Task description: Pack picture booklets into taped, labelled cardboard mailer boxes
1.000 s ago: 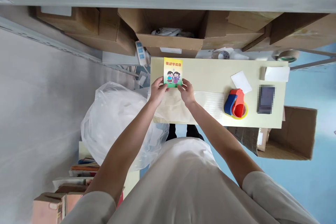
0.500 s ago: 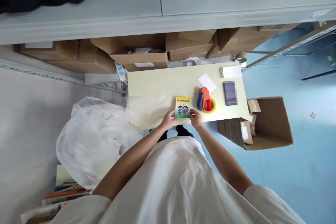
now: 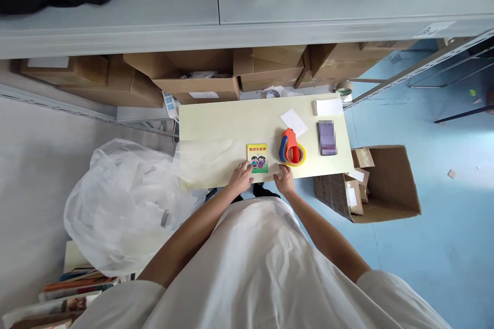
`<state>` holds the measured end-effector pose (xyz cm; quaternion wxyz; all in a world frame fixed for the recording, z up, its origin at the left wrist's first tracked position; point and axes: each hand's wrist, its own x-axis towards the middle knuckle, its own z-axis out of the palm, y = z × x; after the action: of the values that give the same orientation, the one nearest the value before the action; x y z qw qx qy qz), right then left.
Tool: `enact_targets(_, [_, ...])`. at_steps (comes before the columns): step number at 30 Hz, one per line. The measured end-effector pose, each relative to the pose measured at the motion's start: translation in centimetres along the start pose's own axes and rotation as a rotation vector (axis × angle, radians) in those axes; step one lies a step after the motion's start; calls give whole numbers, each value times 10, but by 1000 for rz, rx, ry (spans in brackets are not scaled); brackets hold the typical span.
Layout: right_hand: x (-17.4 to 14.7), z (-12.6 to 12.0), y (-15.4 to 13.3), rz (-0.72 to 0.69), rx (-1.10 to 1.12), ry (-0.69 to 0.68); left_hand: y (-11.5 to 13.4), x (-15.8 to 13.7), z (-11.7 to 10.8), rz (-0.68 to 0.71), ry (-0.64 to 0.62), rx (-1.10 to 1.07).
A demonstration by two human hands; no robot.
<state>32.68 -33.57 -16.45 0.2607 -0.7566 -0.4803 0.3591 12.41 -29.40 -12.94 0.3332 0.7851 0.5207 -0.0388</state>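
A small book [image 3: 257, 158] with a yellow and green cover and two cartoon children lies on the pale table [image 3: 227, 119]. Beside its lower left corner is my left hand [image 3: 241, 177], fingers apart, the fingertips at or near the cover's edge. My right hand [image 3: 284, 180] rests at the table's front edge, open and away from the book. Just above that hand sits an orange and blue tape dispenser [image 3: 292, 147] with a roll of tape. Clear plastic film [image 3: 208, 157] stretches across the table's left part.
A white card [image 3: 294, 122], a stack of white paper [image 3: 329, 107] and a phone [image 3: 327, 138] lie to the right. An open carton [image 3: 393, 185] with small parcels stands on the floor. Bunched plastic wrap [image 3: 119, 205] hangs left. Cartons [image 3: 196, 86] line the shelf behind.
Both hands have let go of the book, which now lies on the table. My right hand has drawn away from it. The whole view has shifted slightly.
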Motion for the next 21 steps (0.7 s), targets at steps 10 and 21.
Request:
enact_targets(10, [23, 22, -25, 294, 232, -135, -2, 9, 1, -20, -16, 49])
enact_targets(21, [26, 19, -39, 238, 96, -44, -3, 2, 11, -79, -23, -226])
